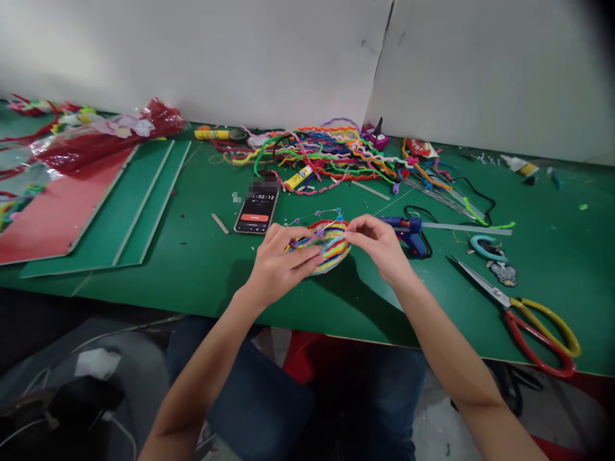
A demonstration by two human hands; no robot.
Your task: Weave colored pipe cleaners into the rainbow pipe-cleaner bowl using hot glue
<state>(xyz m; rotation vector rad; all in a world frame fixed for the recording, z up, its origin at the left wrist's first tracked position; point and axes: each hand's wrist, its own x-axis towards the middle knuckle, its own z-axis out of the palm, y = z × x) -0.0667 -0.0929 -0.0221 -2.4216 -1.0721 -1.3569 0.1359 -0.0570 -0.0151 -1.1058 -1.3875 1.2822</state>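
Between my hands is a small round basket [331, 261] of rainbow-striped fuzzy stems or cord, held just above the green table. Thin wire with purple and blue beads [339, 218] stands along its far rim. My left hand [281, 259] is closed around the basket's left side, thumb and fingers on its near wall. At the right rim, my right hand [377, 243] pinches with thumb and forefinger; whether a strand or the rim itself is in the pinch is too small to tell. Just beyond my right hand lies a blue glue gun [414, 237] with a clear glue stick [466, 227] in it.
Large scissors [509, 304] with red and yellow handles lie at the right, by a light-blue ring keychain [487, 248]. A phone [257, 208] showing a timer lies left of the basket. Behind is a pile of colourful fuzzy stems [327, 150]; green boards [144, 211] lie left.
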